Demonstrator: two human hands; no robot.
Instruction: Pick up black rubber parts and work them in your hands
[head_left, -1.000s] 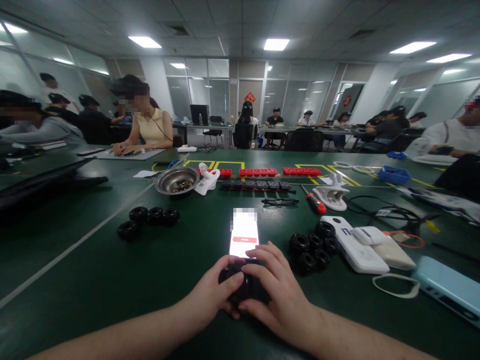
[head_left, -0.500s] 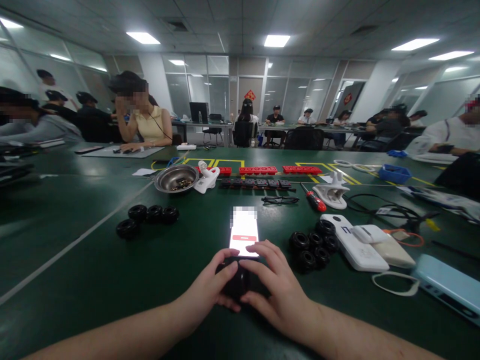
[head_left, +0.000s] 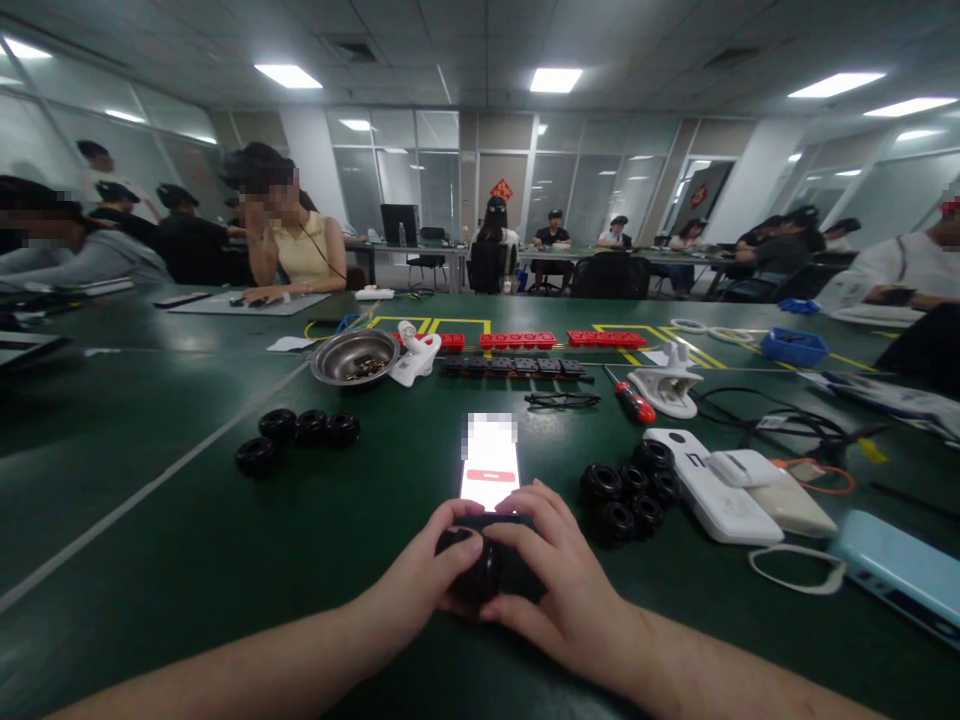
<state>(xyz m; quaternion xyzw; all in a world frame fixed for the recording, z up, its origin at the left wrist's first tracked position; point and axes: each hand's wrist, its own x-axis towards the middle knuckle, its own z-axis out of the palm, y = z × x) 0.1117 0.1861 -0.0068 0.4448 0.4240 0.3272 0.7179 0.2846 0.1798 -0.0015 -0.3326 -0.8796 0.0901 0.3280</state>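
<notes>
Between my two hands is a black toy wheel (head_left: 480,572), mostly covered by the fingers and similar in look to the loose wheels on the table. My left hand (head_left: 429,565) presses its thumb on the top and curls its other fingers round the far and lower side. From the right, my right hand (head_left: 559,565) grips the wheel with thumb and fingers. Just beyond the fingertips lies a phone (head_left: 489,488) with a bright white screen and a red bar. Several black wheels (head_left: 311,428) sit to the left, and another group of wheels (head_left: 616,520) to the right.
A metal bowl (head_left: 355,360) holds small parts. Behind are red plastic strips (head_left: 517,340), a black strip of parts (head_left: 517,369) and a screwdriver (head_left: 636,402). White devices (head_left: 720,500), a light-blue case (head_left: 904,570), cables (head_left: 787,430) and a blue bin (head_left: 795,347) stand right. People sit around.
The wheel has turned slightly between my hands, and more of its rounded top shows. The left lower fingers have moved further under it. The phone and loose wheels stay in place.
</notes>
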